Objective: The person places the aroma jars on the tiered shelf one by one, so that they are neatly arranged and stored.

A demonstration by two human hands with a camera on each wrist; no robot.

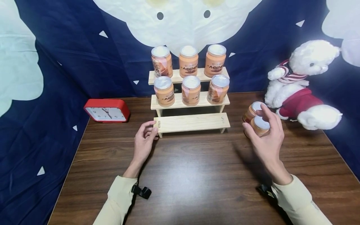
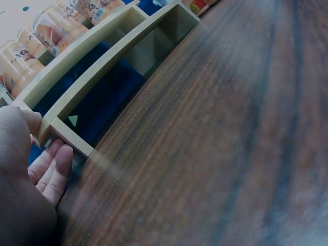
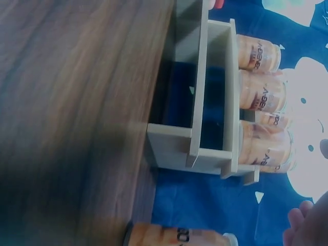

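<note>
Near the right edge of the tabletop (image 1: 197, 175), the head view shows the right hand (image 1: 267, 137) curled around an upright jar (image 1: 260, 125), lid up, just beside another jar (image 1: 253, 111). The left hand (image 1: 143, 142) pinches the left end of the wooden step shelf (image 1: 194, 122). In the left wrist view, the thumb (image 2: 23, 120) presses that shelf's corner, and in the right wrist view the jar (image 3: 174, 237) shows along the bottom edge.

Orange jars (image 1: 191, 90) with silver lids on a pale wood shelf (image 1: 192, 122); dark brown wood-grain surface (image 1: 197, 175); red clock (image 1: 107, 110) at left; white plush bear (image 1: 302, 82) in red and stripes at right; navy backdrop (image 1: 70, 62) with white triangles
</note>
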